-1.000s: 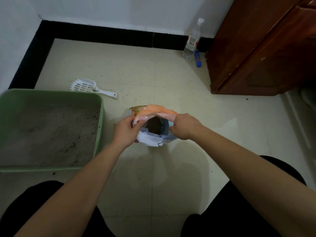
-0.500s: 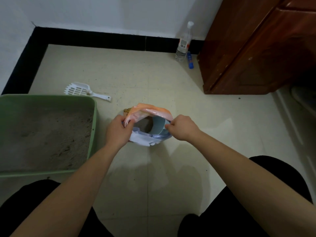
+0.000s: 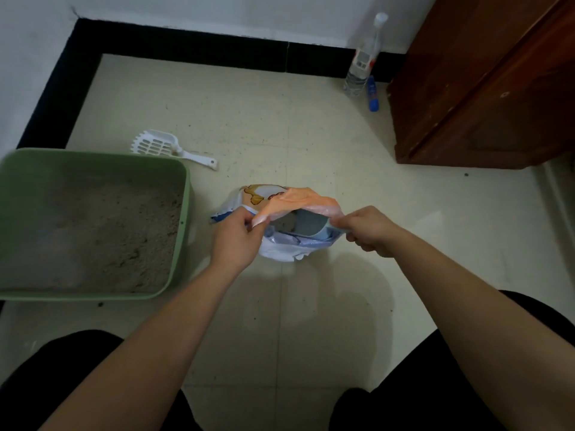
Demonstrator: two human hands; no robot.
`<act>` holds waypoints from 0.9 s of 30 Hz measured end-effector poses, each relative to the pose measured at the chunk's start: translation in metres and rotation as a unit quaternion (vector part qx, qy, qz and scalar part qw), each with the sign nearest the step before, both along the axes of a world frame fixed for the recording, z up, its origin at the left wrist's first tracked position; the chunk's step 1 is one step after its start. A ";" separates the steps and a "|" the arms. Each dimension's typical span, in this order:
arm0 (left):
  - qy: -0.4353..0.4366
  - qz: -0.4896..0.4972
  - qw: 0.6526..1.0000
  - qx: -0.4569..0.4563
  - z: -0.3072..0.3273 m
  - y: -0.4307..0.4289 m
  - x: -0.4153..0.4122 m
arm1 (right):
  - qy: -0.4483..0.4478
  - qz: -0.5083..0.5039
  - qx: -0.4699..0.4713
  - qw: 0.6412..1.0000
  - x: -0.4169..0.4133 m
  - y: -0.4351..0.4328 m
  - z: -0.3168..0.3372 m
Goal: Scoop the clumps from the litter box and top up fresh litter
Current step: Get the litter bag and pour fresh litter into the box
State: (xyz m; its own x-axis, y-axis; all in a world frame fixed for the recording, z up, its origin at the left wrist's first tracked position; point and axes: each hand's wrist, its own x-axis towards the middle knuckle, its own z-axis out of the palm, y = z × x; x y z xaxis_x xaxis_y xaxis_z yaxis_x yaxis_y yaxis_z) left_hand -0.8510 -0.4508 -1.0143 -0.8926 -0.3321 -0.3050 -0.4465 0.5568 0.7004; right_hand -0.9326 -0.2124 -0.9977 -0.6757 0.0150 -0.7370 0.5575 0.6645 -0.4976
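1. Over the last second the two hands have drawn farther apart. The mouth of the litter bag has gone from a narrow slit to a wide opening.
2. The left hand has its grip pinching the bag's left edge, just under the orange flap. The right hand has its grip pinching the right edge, fingers curled. Pulling opposite ways keeps the soft mouth taut, probably so the contents can be reached or poured.
3. The bag stands on the floor just beside the right wall of the litter box, not touching it. That placement would keep the carry short.
4. The box holds grey litter with an uneven surface. Whether any clumps remain I cannot tell.
5. The white scoop lies on the floor behind the box, in neither hand. This suggests the top-up is the step in hand.
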 end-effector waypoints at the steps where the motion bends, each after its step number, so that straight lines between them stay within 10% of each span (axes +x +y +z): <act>1: -0.006 0.007 1.000 0.004 -0.001 0.001 -0.002 | -0.020 -0.022 -0.020 0.999 0.002 0.002 -0.003; 13: 0.014 0.104 0.994 -0.013 0.004 -0.019 -0.006 | 0.014 0.234 0.033 0.972 -0.004 -0.040 -0.017; 27: 0.035 0.111 0.991 -0.065 -0.003 -0.032 -0.021 | 0.113 0.101 0.092 0.984 0.008 -0.056 -0.030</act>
State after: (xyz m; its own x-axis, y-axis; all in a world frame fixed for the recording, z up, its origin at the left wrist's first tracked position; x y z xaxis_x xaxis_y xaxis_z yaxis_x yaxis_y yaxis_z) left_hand -0.8719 -0.4830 -1.0171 -0.8105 -0.5551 -0.1871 -0.5212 0.5377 0.6627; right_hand -0.9246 -0.2688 -1.0281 -0.8246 -0.0176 -0.5654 0.2934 0.8412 -0.4541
